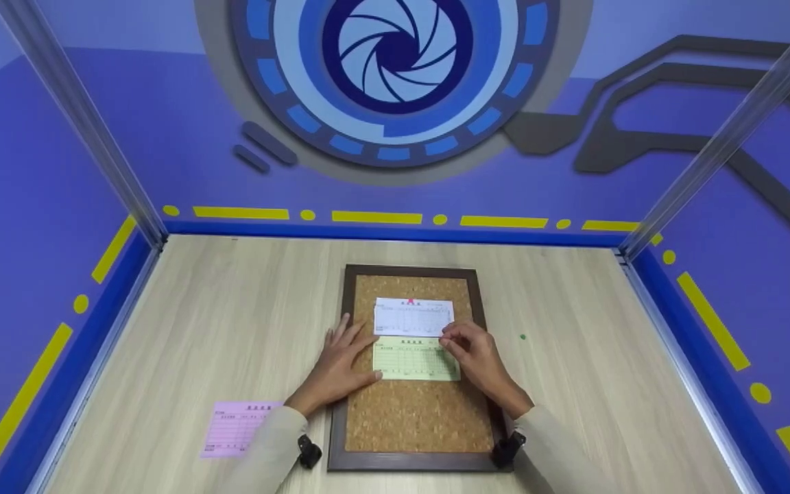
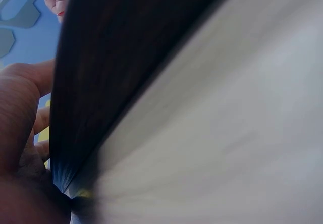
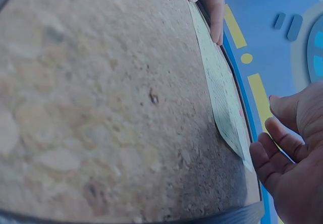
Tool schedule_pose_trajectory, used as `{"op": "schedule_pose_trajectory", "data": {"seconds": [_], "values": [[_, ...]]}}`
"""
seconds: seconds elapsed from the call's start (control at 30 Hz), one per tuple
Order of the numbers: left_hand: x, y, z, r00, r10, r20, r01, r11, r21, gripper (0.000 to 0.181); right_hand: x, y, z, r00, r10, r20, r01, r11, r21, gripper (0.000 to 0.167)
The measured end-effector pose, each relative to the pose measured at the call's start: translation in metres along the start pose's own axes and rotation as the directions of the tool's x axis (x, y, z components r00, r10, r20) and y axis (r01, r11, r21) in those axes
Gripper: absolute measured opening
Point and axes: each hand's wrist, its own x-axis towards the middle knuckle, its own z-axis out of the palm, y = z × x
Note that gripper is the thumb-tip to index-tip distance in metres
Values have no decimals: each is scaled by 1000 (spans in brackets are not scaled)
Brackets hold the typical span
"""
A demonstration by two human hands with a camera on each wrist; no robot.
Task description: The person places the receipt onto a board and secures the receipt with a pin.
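A cork board [image 1: 417, 418] in a dark brown frame lies on the table. A white printed slip [image 1: 412, 319] sits on its upper half, with a pinkish-red pin [image 1: 410, 300] at its top edge. Just below lies a green printed slip [image 1: 414, 367]. My left hand [image 1: 337, 363] rests over the frame's left side, its fingers spread, thumb and index fingertip touching the green slip's left edge. Over the green slip's upper right corner, my right hand [image 1: 479, 355] pinches a tiny red pin [image 3: 271, 98], mostly hidden by the fingertips.
A pink printed slip [image 1: 237, 429] lies on the table left of the board, partly behind the left sleeve. A small green object [image 1: 523, 337] is right of the board. Blue-purple walls with metal corner posts [image 1: 724, 144] enclose the table [image 1: 594, 357] at the back and sides.
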Motion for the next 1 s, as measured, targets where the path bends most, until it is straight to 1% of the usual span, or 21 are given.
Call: {"op": "schedule_pose_trajectory", "data": {"seconds": [0.3,0.53,0.73,0.93,1.0], "values": [[-1,0,0,1000,-20,9,20,999,-26,70,0,1,6,1000,-3,16,3,1000,-29,10],[0,2,-1,1000,-11,6,11,1000,-29,71,2,-2,10,999,25,25,-26,1000,11,5],[-1,0,0,1000,-2,4,2,1000,-21,71,5,-5,15,999,12,39,-12,1000,2,9],[-1,-1,0,1000,-5,5,5,1000,-16,71,9,-4,19,998,-18,52,19,1000,-16,3],[-1,-1,0,1000,-8,7,8,1000,-15,71,10,-3,20,998,-28,58,30,999,-23,5]]}}
